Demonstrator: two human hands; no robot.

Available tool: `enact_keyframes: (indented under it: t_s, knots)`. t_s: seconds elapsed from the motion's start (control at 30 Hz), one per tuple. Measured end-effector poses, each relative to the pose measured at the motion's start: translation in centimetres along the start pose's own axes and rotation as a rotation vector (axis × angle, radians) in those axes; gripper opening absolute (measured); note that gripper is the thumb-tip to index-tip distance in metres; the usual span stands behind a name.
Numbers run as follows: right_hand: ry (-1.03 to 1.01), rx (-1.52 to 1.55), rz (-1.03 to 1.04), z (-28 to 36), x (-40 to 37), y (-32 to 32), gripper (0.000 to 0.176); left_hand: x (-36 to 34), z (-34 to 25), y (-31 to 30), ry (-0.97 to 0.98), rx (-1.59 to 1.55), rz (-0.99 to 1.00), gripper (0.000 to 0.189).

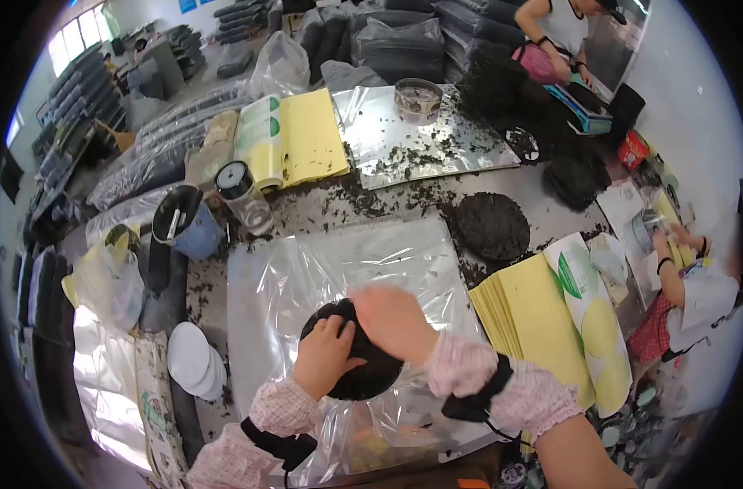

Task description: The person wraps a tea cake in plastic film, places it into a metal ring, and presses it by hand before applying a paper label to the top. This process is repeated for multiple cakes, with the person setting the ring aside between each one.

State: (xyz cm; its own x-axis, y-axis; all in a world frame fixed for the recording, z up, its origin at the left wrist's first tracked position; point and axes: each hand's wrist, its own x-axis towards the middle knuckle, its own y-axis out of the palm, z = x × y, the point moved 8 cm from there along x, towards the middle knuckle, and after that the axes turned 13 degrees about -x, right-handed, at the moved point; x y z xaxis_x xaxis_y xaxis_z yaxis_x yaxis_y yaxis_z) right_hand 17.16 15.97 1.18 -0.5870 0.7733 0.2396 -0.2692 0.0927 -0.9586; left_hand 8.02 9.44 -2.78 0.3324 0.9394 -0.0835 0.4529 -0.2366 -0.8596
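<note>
left hand (pixel 327 354), right hand (pixel 392 322) clamped on dark round pressed cake (pixel 363 379) | under hands: clear plastic sheet (pixel 306 261), cake apparently not yet wrapped | beyond right hand: 1 bare dark round cake (pixel 492 224)

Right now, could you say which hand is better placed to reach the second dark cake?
Probably the right: the right hand lies nearer that second cake, up and right; the left hand grips the left edge of the held cake.

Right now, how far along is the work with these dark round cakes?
Done: two cakes are already formed as discs. In hand: the left hand grips one dark cake over the clear plastic sheet; the right hand, blurred, lies on top. Remaining: the second cake lies bare on the table, and the yellow paper stack beside it sits untouched.
</note>
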Motion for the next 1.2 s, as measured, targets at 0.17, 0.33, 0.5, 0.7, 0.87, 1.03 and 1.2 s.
enact_keyframes:
  t_s: [0.17,0.33,0.5,0.7,0.87,1.03,1.2]
  knots:
    - [-0.032,0.050,0.199,-5.4,10.4,5.9,0.024,0.1,-1.0,2.7,0.212,0.130,-0.087,0.075]
    - [0.258,0.066,-0.439,-18.1,4.1,-0.5,0.030,0.6,-0.6,2.0,0.157,0.084,-0.049,0.076]
    - [0.509,-0.626,0.072,-31.4,-5.1,3.9,0.059,0.6,-1.0,1.7,0.151,0.039,-0.051,0.073]
    - [-0.129,-0.113,-0.305,-5.8,-5.2,-8.0,0.049,-3.5,5.4,-3.5,-0.064,-1.050,-0.598,0.052]
    - [-0.491,0.151,0.003,4.4,-12.7,0.1,0.064,-4.7,5.2,-3.6,-0.016,-0.700,-0.530,0.048]
    - [-0.376,0.146,0.055,5.6,-6.1,-1.8,0.088,-5.0,5.7,-2.9,-0.043,-0.809,-0.692,0.046]
    - [-0.411,0.008,0.239,6.2,-5.4,3.9,0.094,-3.7,3.0,-2.1,0.045,-0.297,-0.464,0.034]
